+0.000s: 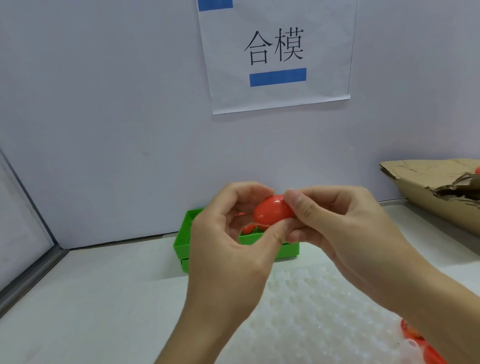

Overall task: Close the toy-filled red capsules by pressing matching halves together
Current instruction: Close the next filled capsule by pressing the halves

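Clearly both the left hand (226, 240) and the right hand (334, 226) curl their fingers round one red capsule (273, 214), pinching it from opposite ends above the green tray (184, 240), presumably to press its halves together.

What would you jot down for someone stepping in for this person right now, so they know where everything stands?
Left hand: fingers curled round one end of the glossy red plastic capsule.
Right hand: thumb and fingers pinch the other end. The capsule is held in the air above the green plastic basket.
Things: more red pieces lie in the basket, more in the torn cardboard box at right, and more by the white bubble wrap at the lower right.
Done: this capsule's halves look joined; whether fully shut I cannot tell.
Left: finish pressing it, set it down, then close the rest.
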Demonstrator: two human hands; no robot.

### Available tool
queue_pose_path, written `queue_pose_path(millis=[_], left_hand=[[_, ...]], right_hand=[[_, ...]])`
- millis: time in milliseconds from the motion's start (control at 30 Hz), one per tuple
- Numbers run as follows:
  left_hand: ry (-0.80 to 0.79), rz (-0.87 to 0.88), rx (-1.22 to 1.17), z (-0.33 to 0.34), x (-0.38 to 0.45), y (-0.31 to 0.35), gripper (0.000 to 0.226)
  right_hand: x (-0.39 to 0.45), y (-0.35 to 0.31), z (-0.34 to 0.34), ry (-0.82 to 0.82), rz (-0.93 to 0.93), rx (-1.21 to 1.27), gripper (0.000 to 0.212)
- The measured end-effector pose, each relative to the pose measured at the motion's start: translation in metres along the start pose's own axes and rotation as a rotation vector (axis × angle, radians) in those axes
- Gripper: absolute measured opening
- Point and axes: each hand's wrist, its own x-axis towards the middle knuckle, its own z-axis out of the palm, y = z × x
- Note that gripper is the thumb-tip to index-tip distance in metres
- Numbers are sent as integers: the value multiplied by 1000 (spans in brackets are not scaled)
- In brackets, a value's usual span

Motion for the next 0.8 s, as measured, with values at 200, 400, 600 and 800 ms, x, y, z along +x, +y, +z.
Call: queue_pose_path(millis=[200, 400, 600, 800], left_hand=[[28, 227, 435, 1, -2, -7, 24], [11, 370, 621, 7, -6, -12, 37], [-277, -170, -171, -1, -4, -8, 70], [-176, -96, -217, 6, -3, -5, 44]], right_hand=[[-5, -10, 1, -116, -33, -165, 18], [-7, -5, 4, -70, -68, -251, 5], [-2, -3, -7, -132, -24, -59, 15], [0, 4, -8, -172, -60, -8, 17]])
